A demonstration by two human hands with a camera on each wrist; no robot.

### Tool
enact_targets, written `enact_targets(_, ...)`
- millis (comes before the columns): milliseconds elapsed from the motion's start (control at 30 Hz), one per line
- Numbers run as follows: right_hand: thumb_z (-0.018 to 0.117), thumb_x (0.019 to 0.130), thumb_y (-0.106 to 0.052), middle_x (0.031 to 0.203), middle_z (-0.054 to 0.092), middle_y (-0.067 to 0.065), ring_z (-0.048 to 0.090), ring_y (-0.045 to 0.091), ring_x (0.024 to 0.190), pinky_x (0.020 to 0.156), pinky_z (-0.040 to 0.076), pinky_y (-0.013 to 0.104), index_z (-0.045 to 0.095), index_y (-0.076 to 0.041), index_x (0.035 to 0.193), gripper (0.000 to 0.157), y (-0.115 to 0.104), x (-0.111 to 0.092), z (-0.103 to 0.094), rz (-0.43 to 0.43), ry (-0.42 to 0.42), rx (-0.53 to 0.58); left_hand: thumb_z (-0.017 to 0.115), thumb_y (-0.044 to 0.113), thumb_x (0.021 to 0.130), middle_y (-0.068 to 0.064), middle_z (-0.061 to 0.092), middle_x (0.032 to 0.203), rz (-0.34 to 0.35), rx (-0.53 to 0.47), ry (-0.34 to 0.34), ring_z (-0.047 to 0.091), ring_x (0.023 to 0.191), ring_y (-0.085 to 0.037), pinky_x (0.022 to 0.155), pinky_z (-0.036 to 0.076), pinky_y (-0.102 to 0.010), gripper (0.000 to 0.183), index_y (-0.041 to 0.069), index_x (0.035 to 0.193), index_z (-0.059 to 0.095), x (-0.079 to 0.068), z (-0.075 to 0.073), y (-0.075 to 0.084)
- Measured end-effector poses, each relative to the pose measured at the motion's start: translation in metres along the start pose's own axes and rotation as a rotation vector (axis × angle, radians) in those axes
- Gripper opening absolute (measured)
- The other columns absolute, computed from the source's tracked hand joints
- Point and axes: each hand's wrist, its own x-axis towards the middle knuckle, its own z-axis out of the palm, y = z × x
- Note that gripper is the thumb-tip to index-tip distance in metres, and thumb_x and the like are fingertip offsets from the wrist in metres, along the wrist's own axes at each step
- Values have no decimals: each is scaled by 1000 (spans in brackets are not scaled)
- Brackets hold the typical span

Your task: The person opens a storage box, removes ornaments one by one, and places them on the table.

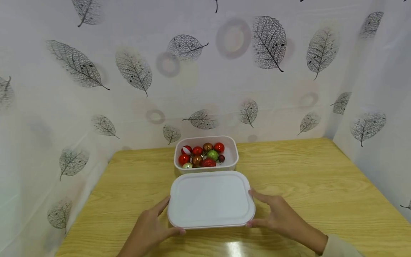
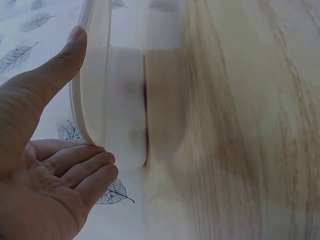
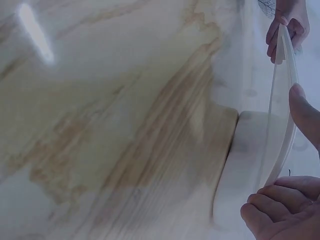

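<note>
A white rounded-rectangular plastic lid (image 1: 212,200) is gripped at both ends, held up in front of a white plastic box. My left hand (image 1: 149,223) holds its left end, thumb at the near corner and fingers along the side. At the opposite end, my right hand (image 1: 279,216) grips the lid with thumb and fingertips spread apart on its edge. Both wrist views show the lid (image 2: 95,75) edge-on, above the table. Just beyond it sits the box (image 1: 230,159), uncovered, with Christmas baubles inside: several red ones, a green one (image 1: 212,155), and brown and gold ones.
The wooden table (image 1: 305,178) carries the box near its back edge. A pale curtain (image 1: 205,85) printed with dark leaves hangs behind the table and along both sides. Light glares off the tabletop near the front.
</note>
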Motion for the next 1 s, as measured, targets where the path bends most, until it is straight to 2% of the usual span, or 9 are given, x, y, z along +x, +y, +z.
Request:
enact_targets(67, 86, 69, -54, 133, 62, 21, 61, 33, 117, 93, 57, 49, 59, 8, 135, 95, 0, -1, 2, 0, -9, 1, 91, 59, 56, -19, 58, 140, -3, 9, -15, 58, 125, -40, 100, 54, -51, 113, -2, 143, 54, -1, 2, -2)
enact_targets(333, 86, 69, -52, 133, 58, 29, 59, 46, 119, 95, 54, 53, 56, 12, 135, 96, 5, 2, 8, -1, -66, 20, 89, 62, 57, -21, 58, 139, 0, 54, -50, 59, 123, -41, 99, 54, -52, 114, -3, 143, 53, 2, 11, -10)
enact_targets(700, 87, 71, -53, 133, 58, 30, 60, 44, 119, 97, 53, 53, 55, 13, 135, 97, 16, 8, 19, 0, -66, -7, 85, 66, 61, -24, 54, 143, -26, 72, -121, 56, 127, -43, 105, 49, -56, 118, -5, 146, 47, 8, 17, -17)
enact_targets(1000, 89, 71, -49, 135, 55, 33, 56, 47, 123, 101, 49, 56, 52, 17, 136, 100, 18, 13, 23, 64, -127, 13, 81, 71, 61, -25, 54, 142, -66, 87, -162, 55, 127, -43, 106, 47, -58, 121, -5, 147, 46, 12, 21, -20)
